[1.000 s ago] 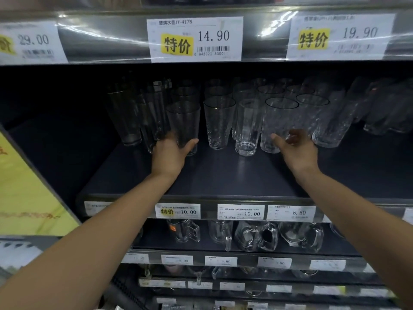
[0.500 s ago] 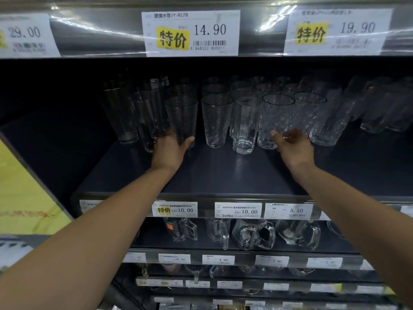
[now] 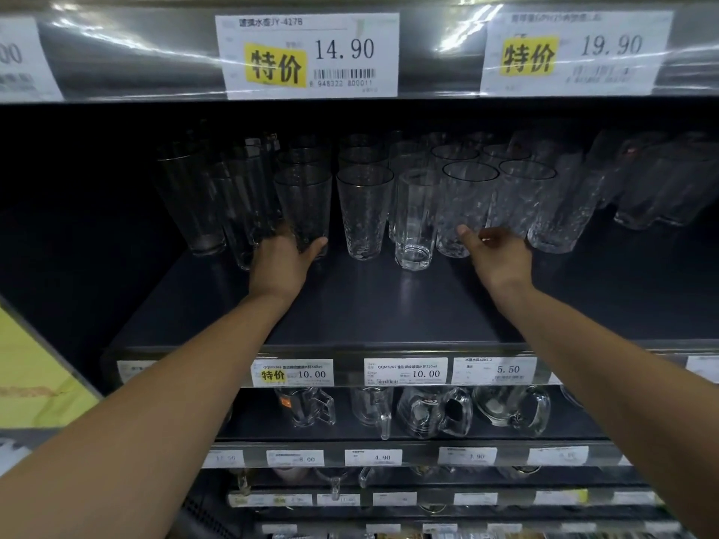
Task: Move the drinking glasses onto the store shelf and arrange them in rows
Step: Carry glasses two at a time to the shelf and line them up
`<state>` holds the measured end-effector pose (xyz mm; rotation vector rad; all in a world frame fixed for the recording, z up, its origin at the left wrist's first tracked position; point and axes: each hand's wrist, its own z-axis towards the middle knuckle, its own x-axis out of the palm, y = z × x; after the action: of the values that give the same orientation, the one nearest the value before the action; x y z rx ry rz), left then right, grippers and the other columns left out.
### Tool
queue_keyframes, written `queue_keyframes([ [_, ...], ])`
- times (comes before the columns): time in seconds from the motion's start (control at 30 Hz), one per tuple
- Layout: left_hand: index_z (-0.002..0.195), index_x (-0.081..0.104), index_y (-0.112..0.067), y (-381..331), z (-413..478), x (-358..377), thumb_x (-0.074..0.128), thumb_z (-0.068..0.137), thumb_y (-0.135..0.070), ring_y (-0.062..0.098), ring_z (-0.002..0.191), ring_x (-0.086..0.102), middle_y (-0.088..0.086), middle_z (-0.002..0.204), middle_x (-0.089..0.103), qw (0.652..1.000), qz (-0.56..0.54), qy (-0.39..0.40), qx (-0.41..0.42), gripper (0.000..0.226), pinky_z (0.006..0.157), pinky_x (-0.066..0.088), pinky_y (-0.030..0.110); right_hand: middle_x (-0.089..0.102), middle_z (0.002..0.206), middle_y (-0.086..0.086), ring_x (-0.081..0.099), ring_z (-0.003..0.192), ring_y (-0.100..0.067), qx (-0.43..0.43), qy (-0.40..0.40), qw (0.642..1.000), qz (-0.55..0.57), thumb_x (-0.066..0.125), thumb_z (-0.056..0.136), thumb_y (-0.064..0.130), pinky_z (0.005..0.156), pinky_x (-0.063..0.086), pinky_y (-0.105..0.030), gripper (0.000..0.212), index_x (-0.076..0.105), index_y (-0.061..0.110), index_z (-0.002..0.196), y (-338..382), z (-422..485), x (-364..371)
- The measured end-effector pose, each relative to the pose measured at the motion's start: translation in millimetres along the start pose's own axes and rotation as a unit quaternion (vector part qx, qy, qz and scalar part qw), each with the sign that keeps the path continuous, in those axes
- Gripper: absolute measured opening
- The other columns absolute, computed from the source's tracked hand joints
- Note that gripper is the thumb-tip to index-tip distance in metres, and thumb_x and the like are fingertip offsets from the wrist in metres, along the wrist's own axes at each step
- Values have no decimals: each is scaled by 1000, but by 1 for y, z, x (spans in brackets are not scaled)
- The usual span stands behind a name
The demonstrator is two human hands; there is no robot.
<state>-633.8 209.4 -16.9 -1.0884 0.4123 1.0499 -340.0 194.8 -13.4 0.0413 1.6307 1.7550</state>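
Observation:
Clear drinking glasses stand in rows at the back of the dark store shelf (image 3: 389, 305). My left hand (image 3: 282, 262) is wrapped around the base of a tall smooth glass (image 3: 303, 200) at the front of the left rows. Beside it stand a dimpled glass (image 3: 365, 212) and a ribbed glass (image 3: 414, 219). My right hand (image 3: 500, 256) rests against the bases of two textured glasses (image 3: 469, 200) (image 3: 523, 200). Its thumb is spread and its fingers are loosely curled, closed around neither glass.
More smooth glasses (image 3: 194, 204) stand at the left and tilted-looking glasses (image 3: 661, 188) at the far right. The upper shelf edge (image 3: 439, 52) with price tags hangs close above the rims. Glass mugs (image 3: 435, 412) fill the shelf below. A yellow sign (image 3: 35, 371) is at the left.
Both hands stay at the same glasses. Only the view has shifted slightly.

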Motion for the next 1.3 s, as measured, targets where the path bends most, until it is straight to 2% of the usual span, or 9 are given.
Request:
queue_keyframes([
  [0.27,112,59,4,0,-3,-2,64,89,-51,42,94,65,27,100,69,1000,-6,-15,8,60,76,53,43,69,112,-9,60,113,-27,7,-2,1000,-1,62,86,59,90,43,-29,55,64,12,116,-1,1,0],
  [0.6,115,61,2,2,-2,-1,63,89,-53,41,98,65,25,104,69,1000,-15,-18,13,61,78,53,42,68,115,-8,60,113,-26,6,-5,1000,5,62,88,55,87,39,-25,54,63,11,120,1,-1,0],
  [0.83,118,62,-4,3,-2,-2,62,88,-55,39,100,66,20,108,71,999,-24,-16,16,60,80,55,42,60,92,1,61,108,-26,3,-6,1000,-2,63,88,54,83,39,-24,49,65,12,113,0,-1,0],
  [1.03,120,62,-5,2,-3,-3,63,88,-54,39,101,66,19,110,71,999,-29,-19,20,59,81,55,41,64,99,-4,61,109,-27,-4,-5,1000,-9,63,88,54,83,39,-24,52,63,10,115,-2,0,0],
  [1.23,120,62,-2,0,-5,-3,64,89,-52,40,101,65,22,109,70,1000,-18,-18,10,59,80,52,40,63,94,-1,63,106,-25,0,-5,1000,1,65,87,54,82,39,-23,50,63,11,114,-2,1,2],
  [1.3,119,63,-2,0,-4,-4,64,88,-51,39,101,65,21,109,70,1000,-26,-13,6,58,81,51,39,65,99,-4,62,108,-25,0,-5,1000,4,65,88,51,82,38,-22,50,62,10,115,-1,0,1],
])
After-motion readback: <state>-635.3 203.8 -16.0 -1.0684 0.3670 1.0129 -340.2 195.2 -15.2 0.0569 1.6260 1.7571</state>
